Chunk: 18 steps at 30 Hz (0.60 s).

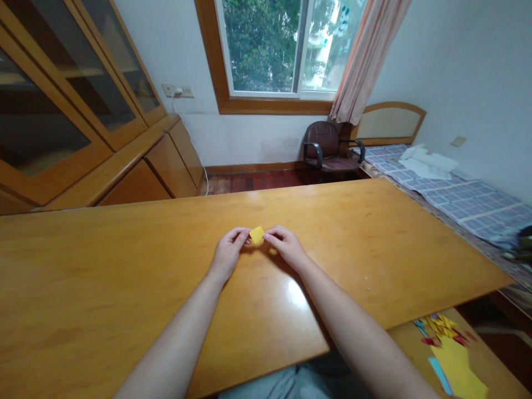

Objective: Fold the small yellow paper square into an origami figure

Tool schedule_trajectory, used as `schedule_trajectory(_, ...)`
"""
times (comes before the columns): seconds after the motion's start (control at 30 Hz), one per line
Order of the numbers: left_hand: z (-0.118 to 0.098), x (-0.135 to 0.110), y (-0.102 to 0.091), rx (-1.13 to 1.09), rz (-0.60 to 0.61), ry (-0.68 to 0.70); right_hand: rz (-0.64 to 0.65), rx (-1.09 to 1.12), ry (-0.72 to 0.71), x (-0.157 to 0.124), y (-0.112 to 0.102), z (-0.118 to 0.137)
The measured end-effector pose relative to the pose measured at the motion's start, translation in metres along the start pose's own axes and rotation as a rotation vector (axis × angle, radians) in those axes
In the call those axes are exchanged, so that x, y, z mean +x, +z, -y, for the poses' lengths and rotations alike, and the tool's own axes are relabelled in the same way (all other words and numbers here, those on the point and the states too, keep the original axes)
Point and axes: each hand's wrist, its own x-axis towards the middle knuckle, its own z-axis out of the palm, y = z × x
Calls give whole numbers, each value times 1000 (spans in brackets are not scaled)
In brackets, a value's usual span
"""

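Observation:
A small yellow piece of paper (256,235) is held up just above the wooden table (137,277), roughly square in outline. My left hand (231,247) pinches its left edge between thumb and fingers. On the other side, my right hand (286,244) grips the right corner with thumb and forefinger. Whether the paper is folded in layers is too small to tell. Both forearms reach forward across the table from its near edge.
On a lower surface at the bottom right lie yellow paper sheets (457,368) and a pile of small colourful folded papers (443,327). Beyond the table stand a brown armchair (326,144), a bed (465,205) and a glass-fronted wooden cabinet (83,138).

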Motion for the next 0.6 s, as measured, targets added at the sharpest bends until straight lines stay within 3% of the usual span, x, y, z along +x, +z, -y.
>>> schedule_trajectory(0.6,1,0,3,6,27,-21,37,-52,-41,0,-1,1)
